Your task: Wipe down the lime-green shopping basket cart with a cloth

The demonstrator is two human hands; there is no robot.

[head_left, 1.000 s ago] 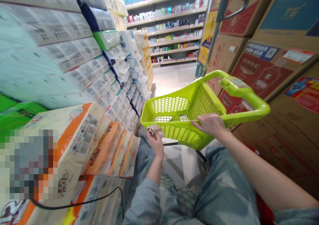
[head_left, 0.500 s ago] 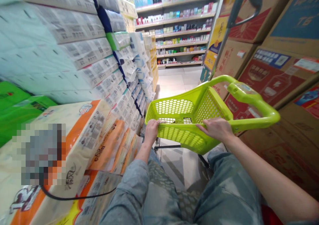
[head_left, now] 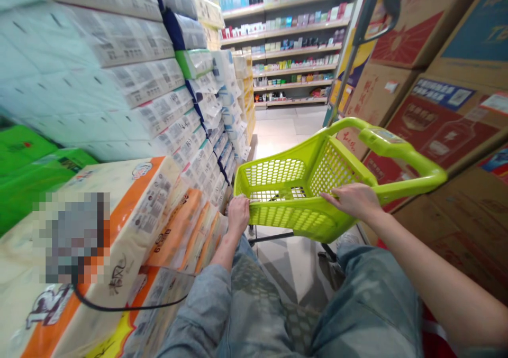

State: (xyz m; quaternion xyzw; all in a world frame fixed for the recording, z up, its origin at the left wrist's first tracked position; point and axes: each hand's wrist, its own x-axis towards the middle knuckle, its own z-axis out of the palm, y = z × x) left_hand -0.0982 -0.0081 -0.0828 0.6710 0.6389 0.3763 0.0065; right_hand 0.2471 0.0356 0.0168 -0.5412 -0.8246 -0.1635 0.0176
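Note:
A lime-green plastic shopping cart (head_left: pixel 278 212) stands crosswise in front of me, its mesh basket showing nothing inside. My left hand (head_left: pixel 238 213) is closed over the rim at the basket's left end. Farther right, my right hand (head_left: pixel 354 201) grips the near rim close to the back panel, thumb lying along the top. The cart's thick push handle (head_left: pixel 426 175) sticks out to the right, untouched by either hand. Below the basket, part of the dark wheel frame (head_left: pixel 273 237) shows above the floor.
Stacked tissue packs (head_left: pixel 154 88) wall the left side, with orange-and-cream packs (head_left: pixel 130 226) nearest me. Cardboard cartons (head_left: pixel 440 120) rise on the right, beside a grey pole handle (head_left: pixel 377 14). A pale tiled floor (head_left: pixel 283 122) runs between them to shelves (head_left: pixel 293 54) of small boxes.
The surroundings have shifted slightly in view, and the cart has turned a little against the aisle. Both hands keep their hold on its rim.

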